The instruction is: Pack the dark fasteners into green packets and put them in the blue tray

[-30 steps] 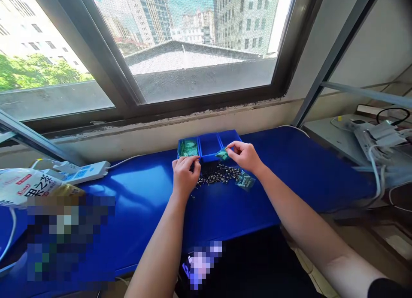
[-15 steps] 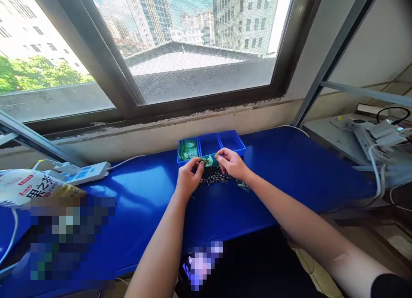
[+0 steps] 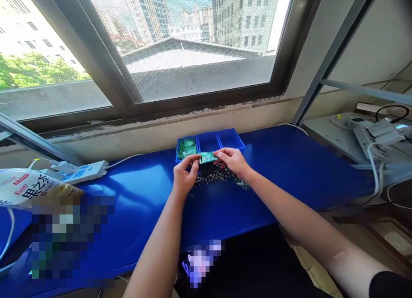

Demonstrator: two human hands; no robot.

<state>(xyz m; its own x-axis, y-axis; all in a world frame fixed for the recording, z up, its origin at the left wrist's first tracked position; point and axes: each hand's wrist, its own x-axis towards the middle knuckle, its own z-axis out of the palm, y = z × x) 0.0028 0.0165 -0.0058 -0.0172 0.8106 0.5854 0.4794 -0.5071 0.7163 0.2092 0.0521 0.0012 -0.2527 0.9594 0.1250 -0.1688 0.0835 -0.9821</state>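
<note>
Between my two hands a small green plastic bag [image 3: 208, 157] is stretched out above the table. My left hand [image 3: 186, 171] pinches its left end with thumb and forefinger. At the other end, my right hand [image 3: 234, 161] grips the bag's upper right corner. Just below lies a pile of small dark and silvery metal parts, like screws [image 3: 216, 176]. Behind the hands stands a blue three-compartment box [image 3: 232, 139], its left compartment filled with green bags [image 3: 187, 147]. Another greenish bag [image 3: 242, 185] rests under my right wrist. Any contents of the held bag are too small to tell.
On the left of the blue tabletop [image 3: 138, 229] are a white power strip [image 3: 84, 173] and a printed plastic package [image 3: 28, 188]. A window [image 3: 199, 70] is behind the table. Chargers and cables [image 3: 383, 135] sit on a shelf at the right.
The green bag has tilted, so its face now shows flatter and brighter. My left hand has shifted slightly left. Both hands still hold the bag.
</note>
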